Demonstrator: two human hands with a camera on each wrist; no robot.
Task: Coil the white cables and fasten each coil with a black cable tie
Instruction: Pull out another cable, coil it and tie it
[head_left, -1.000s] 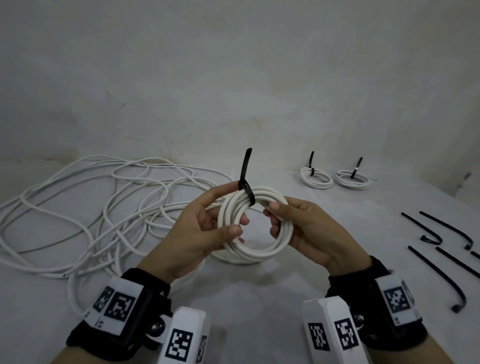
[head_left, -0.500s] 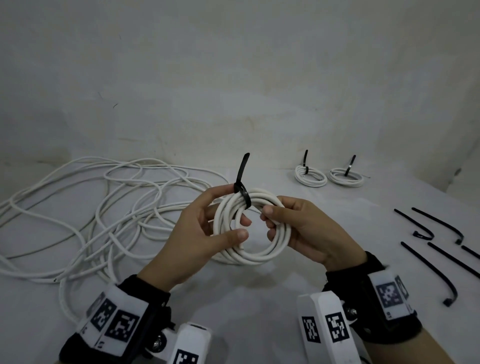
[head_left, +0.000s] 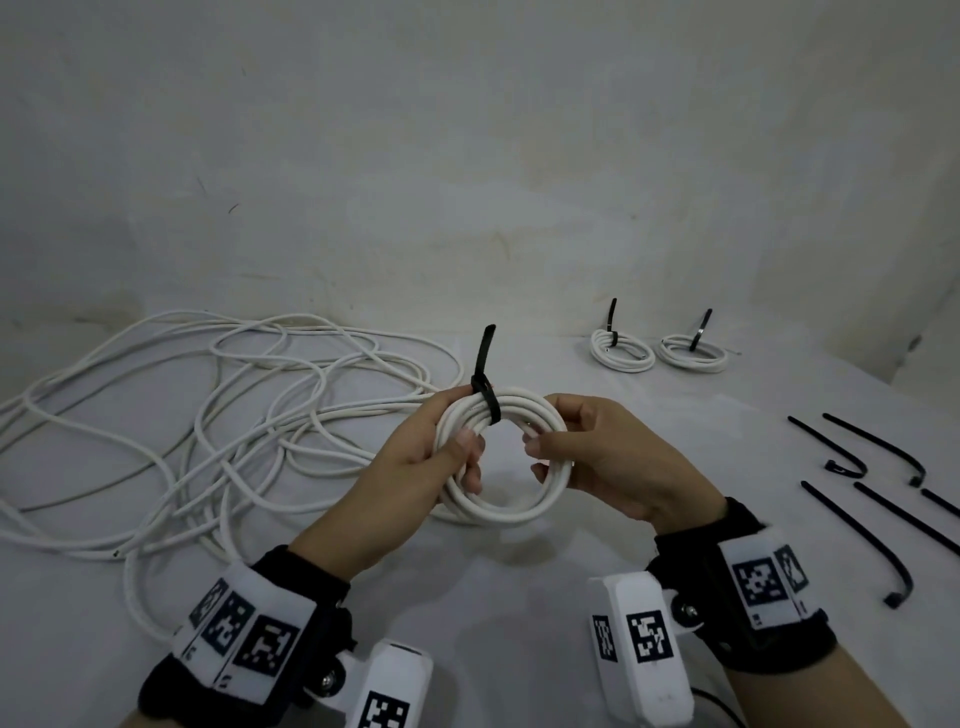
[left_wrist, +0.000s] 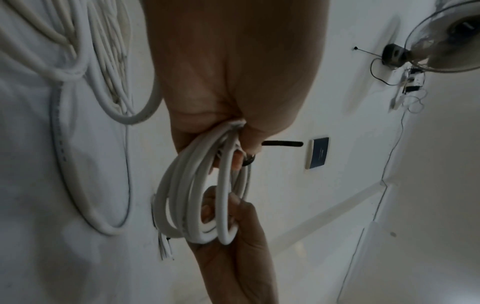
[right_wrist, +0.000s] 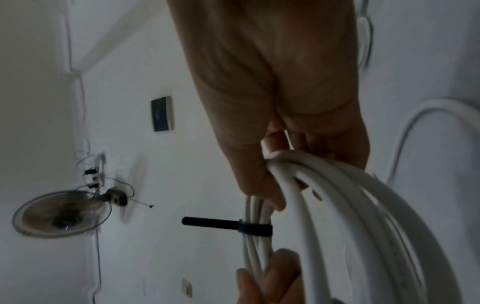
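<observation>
Both hands hold one white cable coil (head_left: 501, 457) above the bench (head_left: 493, 587): left hand (head_left: 415, 467) and right hand (head_left: 605, 457) grip opposite sides, fingers curled round it; black cable tie (head_left: 485, 387) seems fastened.

The left hand (head_left: 415, 457) covers the coil's (head_left: 498, 512) left side, the right hand (head_left: 608, 462) its right side; the loose cable (head_left: 156, 415) runs off the head view's left edge. The rightmost tie (head_left: 940, 501) is cut off by the right edge; the fan (right_wrist: 61, 214) is blurred.

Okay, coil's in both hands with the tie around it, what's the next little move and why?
Probably set the coil down beside the two finished coils. Its black tie already looks cinched, tail sticking up like theirs, while the left hand and right hand only hold it.
</observation>
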